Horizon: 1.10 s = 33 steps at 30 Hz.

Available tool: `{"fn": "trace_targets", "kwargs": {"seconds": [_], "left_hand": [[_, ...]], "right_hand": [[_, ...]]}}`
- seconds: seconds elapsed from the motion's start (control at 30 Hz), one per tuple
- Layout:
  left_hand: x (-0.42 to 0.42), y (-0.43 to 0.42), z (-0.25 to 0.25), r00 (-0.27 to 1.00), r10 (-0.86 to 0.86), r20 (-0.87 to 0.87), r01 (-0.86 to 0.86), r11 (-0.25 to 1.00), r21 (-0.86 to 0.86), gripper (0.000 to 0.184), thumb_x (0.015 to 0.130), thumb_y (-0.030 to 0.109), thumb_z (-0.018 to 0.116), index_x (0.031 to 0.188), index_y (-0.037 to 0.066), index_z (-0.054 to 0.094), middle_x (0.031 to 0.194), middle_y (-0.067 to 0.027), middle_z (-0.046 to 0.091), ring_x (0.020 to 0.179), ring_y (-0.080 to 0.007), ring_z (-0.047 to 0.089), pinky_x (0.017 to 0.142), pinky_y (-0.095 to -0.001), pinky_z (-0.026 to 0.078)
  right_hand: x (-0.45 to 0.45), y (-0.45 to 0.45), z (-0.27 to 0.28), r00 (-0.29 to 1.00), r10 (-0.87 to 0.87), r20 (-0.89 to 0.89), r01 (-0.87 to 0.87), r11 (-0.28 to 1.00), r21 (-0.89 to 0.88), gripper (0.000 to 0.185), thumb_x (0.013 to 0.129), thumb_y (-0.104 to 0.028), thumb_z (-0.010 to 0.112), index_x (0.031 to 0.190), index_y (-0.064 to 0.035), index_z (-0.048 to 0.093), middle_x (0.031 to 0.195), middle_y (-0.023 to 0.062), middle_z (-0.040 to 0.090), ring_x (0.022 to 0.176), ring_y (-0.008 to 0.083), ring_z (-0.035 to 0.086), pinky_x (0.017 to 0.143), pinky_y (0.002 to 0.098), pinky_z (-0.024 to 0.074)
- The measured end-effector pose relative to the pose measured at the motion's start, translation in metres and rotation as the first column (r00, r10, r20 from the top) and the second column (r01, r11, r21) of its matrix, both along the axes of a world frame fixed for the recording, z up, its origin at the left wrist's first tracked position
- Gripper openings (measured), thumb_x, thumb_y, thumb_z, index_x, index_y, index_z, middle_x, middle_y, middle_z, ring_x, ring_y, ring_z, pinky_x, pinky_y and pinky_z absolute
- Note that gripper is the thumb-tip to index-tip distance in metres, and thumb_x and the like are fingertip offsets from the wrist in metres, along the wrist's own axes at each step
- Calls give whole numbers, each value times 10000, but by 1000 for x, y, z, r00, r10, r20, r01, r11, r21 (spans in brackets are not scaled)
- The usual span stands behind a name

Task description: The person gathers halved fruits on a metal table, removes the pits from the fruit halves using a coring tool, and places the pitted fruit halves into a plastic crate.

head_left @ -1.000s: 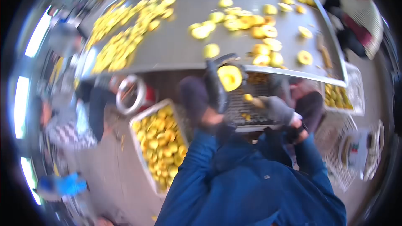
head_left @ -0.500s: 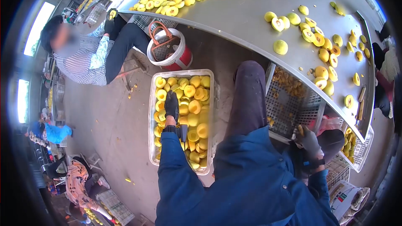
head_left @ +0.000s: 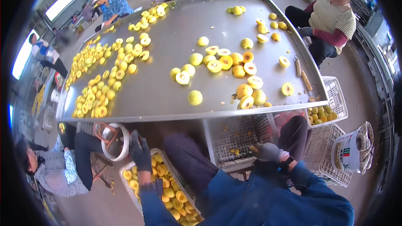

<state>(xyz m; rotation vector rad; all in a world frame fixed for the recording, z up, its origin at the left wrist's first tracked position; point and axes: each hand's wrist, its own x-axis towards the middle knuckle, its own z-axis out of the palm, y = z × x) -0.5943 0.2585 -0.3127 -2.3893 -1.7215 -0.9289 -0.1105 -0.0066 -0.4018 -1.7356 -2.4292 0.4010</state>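
Observation:
My left hand (head_left: 140, 154), in a dark glove, is raised over the end of a plastic crate (head_left: 124, 170) filled with yellow peach halves (head_left: 168, 192). Its fingers point up and look apart, with nothing seen in them. My right hand (head_left: 269, 152), in a grey glove, is closed in front of a perforated grey crate (head_left: 217, 150). From its fingers sticks the brown end of a tool handle (head_left: 254, 148); the rest of the tool is hidden. Pits and scraps (head_left: 235, 151) lie in that crate.
A metal table (head_left: 163, 90) bears whole and halved peaches (head_left: 226, 62) and two wooden-handled tools (head_left: 307, 80). A bucket (head_left: 121, 145) stands left, near a seated person (head_left: 58, 175). Another person (head_left: 335, 21) sits at the right. At right stand a white crate (head_left: 340, 96) and a sack-topped tub (head_left: 347, 152).
My view has swung up toward the table. My left hand has lifted from among the peach halves in the crate. My right hand stays closed near the perforated crate.

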Motion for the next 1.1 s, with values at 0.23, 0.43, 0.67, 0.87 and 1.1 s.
{"fn": "trace_targets", "kwargs": {"seconds": [0.23,0.43,0.67,0.87,1.1], "left_hand": [[286,120,48,809,-580,-97,588,803,98,468,874,248,612,1281,24,552,1287,-204,573,1201,-363,535,1042,-461,404],[432,153,9,751,-611,-249,578,792,-199,524,916,364,546,1360,87,515,1371,-209,518,1279,-373,470,1076,-487,350],[424,135,-16,641,-639,-424,634,753,-176,457,891,292,559,1326,150,556,1271,-173,548,1183,-366,493,1047,-548,314],[376,115,4,616,-701,-360,630,713,-309,439,836,197,584,1272,143,584,1147,-148,619,1057,-342,579,947,-486,429],[321,37,71,372,-928,6,910,364,-198,365,893,140,603,1257,131,595,1227,-161,606,1147,-344,569,985,-445,463]], "right_hand": [[3,-9,-14,926,-297,-235,287,955,-75,224,915,-279,572,1075,-125,599,750,120,539,476,328,573,410,445,442],[7,-23,-16,848,-464,-255,455,885,-99,183,891,-284,637,1033,-168,634,729,112,535,496,344,578,437,467,459],[6,-14,31,733,-598,-323,549,801,-238,350,915,-419,586,952,-72,564,611,213,613,574,427,624,537,535,488],[15,-12,38,839,-405,-362,379,914,-146,306,929,-358,588,980,-57,569,687,203,631,647,404,640,567,501,493],[15,24,96,109,-552,-827,390,789,-475,319,970,-319,563,1122,-40,594,872,69,650,688,136,582,634,301,475]]}}
